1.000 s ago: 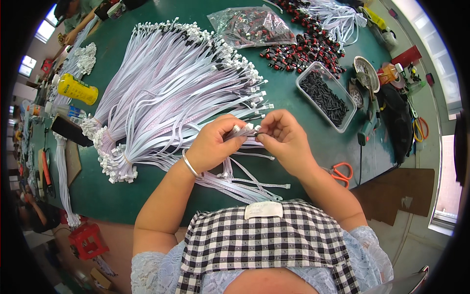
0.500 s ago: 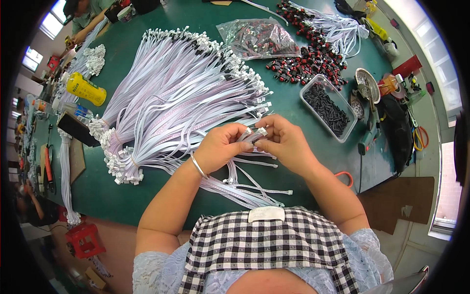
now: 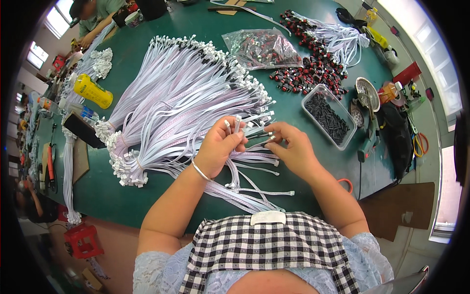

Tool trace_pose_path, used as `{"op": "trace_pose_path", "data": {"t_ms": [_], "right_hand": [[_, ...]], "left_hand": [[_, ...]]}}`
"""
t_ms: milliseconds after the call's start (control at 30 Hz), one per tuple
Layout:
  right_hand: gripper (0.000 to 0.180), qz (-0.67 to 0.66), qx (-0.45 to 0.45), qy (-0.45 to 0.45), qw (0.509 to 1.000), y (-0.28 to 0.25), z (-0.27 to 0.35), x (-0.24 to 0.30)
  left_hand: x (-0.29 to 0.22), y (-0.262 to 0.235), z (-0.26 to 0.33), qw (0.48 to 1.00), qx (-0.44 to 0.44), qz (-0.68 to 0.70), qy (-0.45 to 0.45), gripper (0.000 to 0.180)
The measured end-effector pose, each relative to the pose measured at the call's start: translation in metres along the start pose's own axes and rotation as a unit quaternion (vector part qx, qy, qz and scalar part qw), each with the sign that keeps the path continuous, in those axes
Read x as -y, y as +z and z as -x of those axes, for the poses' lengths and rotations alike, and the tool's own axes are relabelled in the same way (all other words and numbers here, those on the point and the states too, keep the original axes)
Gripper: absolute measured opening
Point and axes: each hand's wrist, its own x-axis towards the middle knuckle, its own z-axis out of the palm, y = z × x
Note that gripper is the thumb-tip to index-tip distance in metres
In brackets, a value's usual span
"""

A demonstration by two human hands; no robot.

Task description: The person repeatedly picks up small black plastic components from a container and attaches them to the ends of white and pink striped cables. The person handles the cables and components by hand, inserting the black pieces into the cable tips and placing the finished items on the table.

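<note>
Several flat white cables with small white plugs (image 3: 238, 120) are sticking up from the left hand (image 3: 219, 147), whose curled fingers are hiding their lower parts; above the green table (image 3: 112, 201), the right hand (image 3: 294, 148) is apparently pinching a thin white-tipped lead (image 3: 270, 137), partly covering it.

"Where did the light come from?"
"Daylight: the right-hand window (image 3: 416, 44) glared nearly white, and the plastic bag (image 3: 264, 49) caught highlights."
"Was everything sharp?"
"The middle, fairly; the far left was soft and dimmer, straight lines bowing toward the dark border."
</note>
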Motion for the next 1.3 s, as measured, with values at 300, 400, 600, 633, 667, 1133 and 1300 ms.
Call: {"op": "trace_pose_path", "data": {"t_ms": [300, 400, 600, 633, 667, 1133, 1300], "right_hand": [[0.038, 0.105, 0.015, -0.138, 0.985, -0.024, 0.007, -0.001], [0.03, 0.142, -0.066, -0.117, 0.981, -0.062, 0.005, -0.024], [0.018, 0.437, -0.103, 0.017, 0.893, -0.105, -0.009, -0.061], [0.017, 0.443, -0.092, 0.013, 0.892, -0.104, -0.009, -0.068], [0.015, 0.449, -0.081, 0.01, 0.89, -0.103, -0.009, -0.074], [0.01, 0.393, -0.103, -0.004, 0.914, -0.106, -0.012, -0.074], [0.01, 0.414, -0.086, 0.051, 0.905, -0.113, -0.014, -0.078]], "left_hand": [[0.002, 0.0, 0.001, 0.999, 0.019, -0.05, -0.002, 0.011], [0.002, 0.003, 0.001, 0.998, 0.027, -0.056, -0.005, 0.008], [0.001, 0.008, 0.005, 0.995, 0.05, -0.086, 0.003, 0.008], [0.002, 0.008, 0.005, 0.995, 0.052, -0.089, 0.001, 0.008], [0.002, 0.009, 0.005, 0.994, 0.054, -0.091, -0.001, 0.008], [0.006, 0.006, 0.003, 0.992, 0.057, -0.11, -0.003, 0.009], [0.003, 0.008, 0.003, 0.991, 0.06, -0.12, -0.001, 0.01]]}}
